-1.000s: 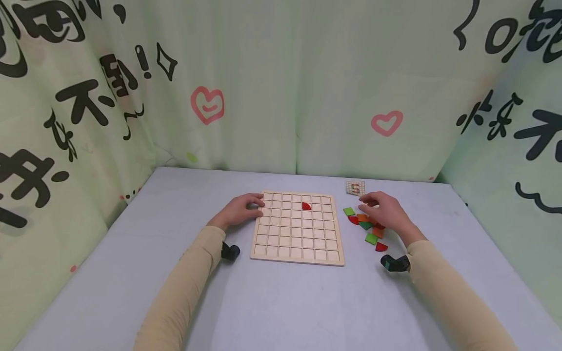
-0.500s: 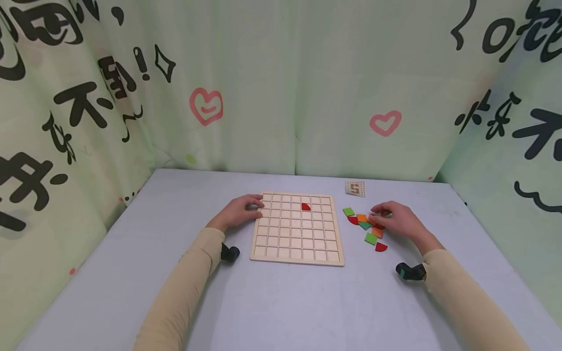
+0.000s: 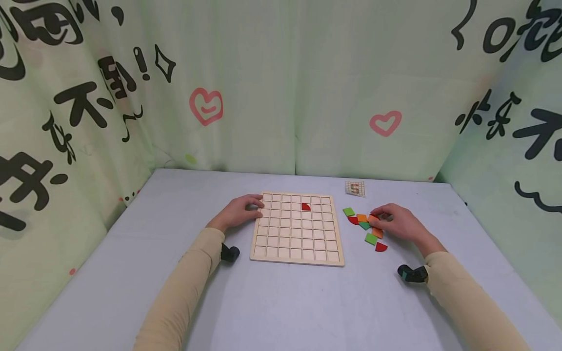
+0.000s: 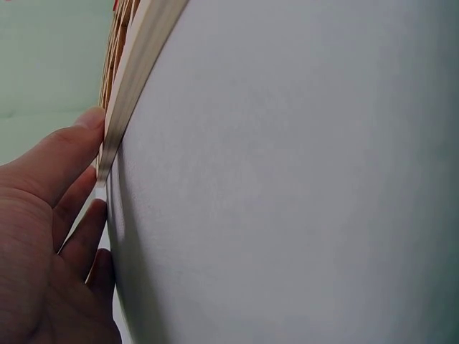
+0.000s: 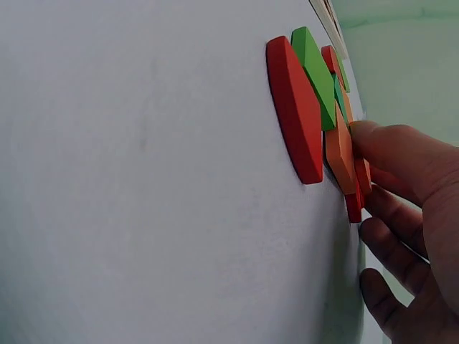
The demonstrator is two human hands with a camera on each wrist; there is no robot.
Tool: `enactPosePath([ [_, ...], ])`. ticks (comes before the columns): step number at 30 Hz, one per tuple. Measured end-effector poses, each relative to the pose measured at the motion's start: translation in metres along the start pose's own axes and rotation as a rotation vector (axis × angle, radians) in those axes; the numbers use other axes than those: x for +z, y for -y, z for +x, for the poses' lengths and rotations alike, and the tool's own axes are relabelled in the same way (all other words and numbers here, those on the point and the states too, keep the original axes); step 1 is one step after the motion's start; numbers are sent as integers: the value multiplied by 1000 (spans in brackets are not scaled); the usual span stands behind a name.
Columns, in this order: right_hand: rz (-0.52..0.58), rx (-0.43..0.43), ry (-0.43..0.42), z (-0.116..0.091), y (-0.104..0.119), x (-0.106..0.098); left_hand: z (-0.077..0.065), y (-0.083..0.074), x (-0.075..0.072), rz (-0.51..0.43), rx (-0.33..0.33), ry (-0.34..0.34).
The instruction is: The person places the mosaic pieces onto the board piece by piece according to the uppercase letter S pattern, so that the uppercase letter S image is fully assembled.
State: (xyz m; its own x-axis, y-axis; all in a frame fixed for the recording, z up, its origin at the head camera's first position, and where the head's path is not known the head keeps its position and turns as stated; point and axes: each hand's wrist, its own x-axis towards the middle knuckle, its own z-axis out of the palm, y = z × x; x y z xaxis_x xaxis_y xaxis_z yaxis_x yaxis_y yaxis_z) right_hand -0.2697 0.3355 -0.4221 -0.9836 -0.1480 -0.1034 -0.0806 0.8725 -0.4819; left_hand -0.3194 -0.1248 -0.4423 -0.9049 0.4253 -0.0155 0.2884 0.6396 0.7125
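My left hand (image 3: 239, 210) rests at the left edge of a square wooden grid board (image 3: 297, 260). In the left wrist view its thumb touches the board's rim, with the other fingers spread loosely beside it. A red quarter-circle tile (image 3: 306, 207) sits in one of the upper cells. To the right of the board, my right hand (image 3: 397, 222) pinches a tile (image 5: 362, 172) at the pile between thumb and index finger; the fingers partly cover it. Around it lie a green tile (image 3: 371, 239), an orange tile (image 3: 377, 232) and a red rounded tile (image 3: 381, 247).
A small card (image 3: 355, 188) printed with a grid pattern lies behind the tile pile. More tiles lie nearer the board, including a light green one (image 3: 349, 211) and a dark green one (image 3: 365, 225). Printed curtains (image 3: 296, 87) stand around the pale table (image 3: 281, 307).
My right hand has drawn back toward me and to the right, lowering from near the card onto the tile pile. My left hand and the board have stayed in place.
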Motion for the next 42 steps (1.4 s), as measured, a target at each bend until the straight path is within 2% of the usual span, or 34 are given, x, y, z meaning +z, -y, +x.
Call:
enactPosePath([
  [30, -32, -70, -43, 2, -1, 5, -1, -2, 0, -8, -20, 1],
  [42, 34, -56, -108, 6, 13, 5, -2, -3, 0, -19, -24, 0],
])
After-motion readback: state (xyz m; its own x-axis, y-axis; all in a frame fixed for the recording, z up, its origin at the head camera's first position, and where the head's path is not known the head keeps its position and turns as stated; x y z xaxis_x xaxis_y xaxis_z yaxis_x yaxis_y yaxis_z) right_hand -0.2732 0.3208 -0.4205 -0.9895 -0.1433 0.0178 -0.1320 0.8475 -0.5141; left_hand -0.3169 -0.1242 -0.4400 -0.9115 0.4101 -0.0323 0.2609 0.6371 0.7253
